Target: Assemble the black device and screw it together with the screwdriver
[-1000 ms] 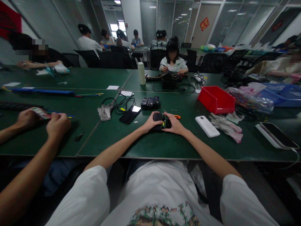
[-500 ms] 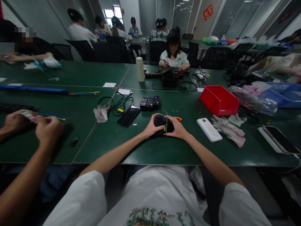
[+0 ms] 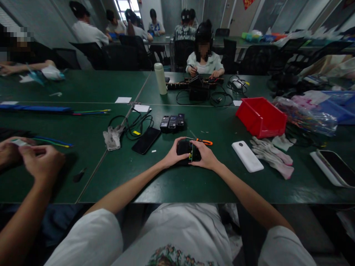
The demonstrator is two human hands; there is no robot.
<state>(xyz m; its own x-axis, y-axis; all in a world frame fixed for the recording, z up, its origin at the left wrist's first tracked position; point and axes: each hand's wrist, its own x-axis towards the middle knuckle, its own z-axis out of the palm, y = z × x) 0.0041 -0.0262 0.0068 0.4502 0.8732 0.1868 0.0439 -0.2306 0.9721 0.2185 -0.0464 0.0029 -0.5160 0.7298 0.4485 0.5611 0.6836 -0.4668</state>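
Note:
Between my hands is a black casing [image 3: 182, 148] with a green circuit board [image 3: 192, 152] standing at its right part. My left hand [image 3: 175, 153] is wrapped round the casing's left side, thumb near the board. On the other side my right hand [image 3: 205, 155] grips the board and the black part beside it. An orange-handled screwdriver [image 3: 204, 142] lies just behind my right hand. Farther back stand several black boxed modules [image 3: 172, 122] in a row. A black phone [image 3: 146, 140] rests to their left, near a crumpled grey glove [image 3: 113, 137].
A white power bank [image 3: 247, 156], worn gloves [image 3: 273, 153] and a red bin [image 3: 260, 117] are on the right. A pale bottle [image 3: 161, 78] stands farther back. At left, another person's hands [image 3: 41, 160] hold a small item. A person sits opposite among cables.
The camera view has shifted slightly, so the table items appear displaced. Both my hands keep their hold on the casing and board. More of the orange screwdriver shows.

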